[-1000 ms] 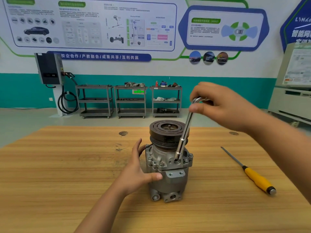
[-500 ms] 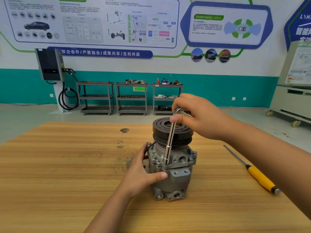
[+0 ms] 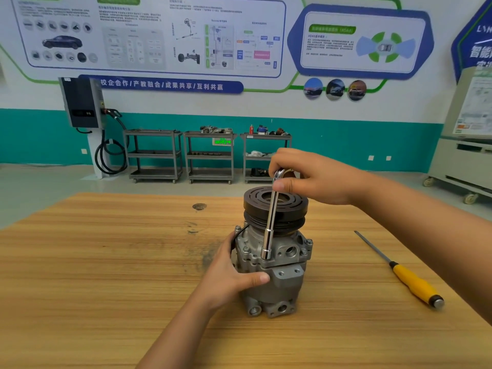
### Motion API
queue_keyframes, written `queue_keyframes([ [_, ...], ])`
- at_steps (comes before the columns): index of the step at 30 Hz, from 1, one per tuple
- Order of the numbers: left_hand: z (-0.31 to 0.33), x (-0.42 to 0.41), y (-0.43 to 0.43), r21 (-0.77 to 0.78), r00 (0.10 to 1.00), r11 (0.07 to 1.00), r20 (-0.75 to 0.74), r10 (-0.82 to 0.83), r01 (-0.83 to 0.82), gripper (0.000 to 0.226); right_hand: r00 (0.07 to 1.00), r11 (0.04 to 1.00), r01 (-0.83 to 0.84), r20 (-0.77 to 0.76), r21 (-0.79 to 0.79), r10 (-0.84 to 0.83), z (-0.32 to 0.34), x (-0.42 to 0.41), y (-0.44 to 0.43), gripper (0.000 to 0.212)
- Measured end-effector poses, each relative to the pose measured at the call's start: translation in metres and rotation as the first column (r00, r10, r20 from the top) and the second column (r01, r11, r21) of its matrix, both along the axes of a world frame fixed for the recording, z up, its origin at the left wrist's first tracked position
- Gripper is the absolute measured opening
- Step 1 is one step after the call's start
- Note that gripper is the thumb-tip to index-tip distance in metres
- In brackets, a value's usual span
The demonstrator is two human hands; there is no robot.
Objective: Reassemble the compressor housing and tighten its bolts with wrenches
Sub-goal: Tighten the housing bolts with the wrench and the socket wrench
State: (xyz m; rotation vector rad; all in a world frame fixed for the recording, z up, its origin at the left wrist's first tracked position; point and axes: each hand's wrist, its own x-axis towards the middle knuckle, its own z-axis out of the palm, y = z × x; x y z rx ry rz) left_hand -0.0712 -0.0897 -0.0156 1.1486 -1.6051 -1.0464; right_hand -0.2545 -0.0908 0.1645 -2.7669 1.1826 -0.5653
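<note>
hidden: wrench [image 3: 270, 225] top in right hand [image 3: 314, 179] | left hand [image 3: 226, 278] fingers behind compressor [image 3: 277, 288]

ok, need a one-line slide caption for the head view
Right hand holds an L-shaped socket wrench near-upright, socket end down on the compressor, while the left hand grips it.

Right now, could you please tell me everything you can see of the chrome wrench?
The wrench is a slim, shiny chrome L-shaped bar with a socket end. It stands nearly upright, leaning slightly, in front of the black pulley. Its socket end rests on the flange of the compressor housing, presumably over a bolt that it hides. The right hand grips the bent top, thumb against the shaft.
</note>
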Motion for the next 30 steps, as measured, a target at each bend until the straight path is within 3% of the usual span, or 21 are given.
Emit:
queue_keyframes([
  [4,-0.003,-0.003,-0.004,0.023,1.000,1.000,-0.018,-0.011,0.011,0.140,0.996,0.992,-0.051,0.075,0.112,0.043,-0.003,0.001,0.001,0.013],
  [10,-0.010,-0.002,-0.007,0.002,0.998,0.999,-0.049,0.039,-0.039,0.133,0.992,0.987,0.040,-0.113,-0.156,-0.058,0.002,0.023,0.005,0.013],
  [17,-0.013,-0.007,-0.004,-0.020,0.991,0.994,-0.083,0.102,-0.104,0.133,0.959,0.937,0.245,-0.080,-0.248,-0.272,-0.002,0.018,0.017,0.034],
  [24,-0.016,-0.029,0.006,-0.081,0.929,0.925,-0.036,0.369,-0.370,0.130,0.915,0.881,0.368,-0.054,-0.298,-0.400,-0.004,0.015,0.030,0.035],
  [30,-0.018,-0.065,0.025,-0.095,0.761,0.756,-0.047,0.646,-0.648,0.130,0.878,0.844,0.443,-0.043,-0.301,-0.476,-0.004,0.005,0.027,0.037],
])
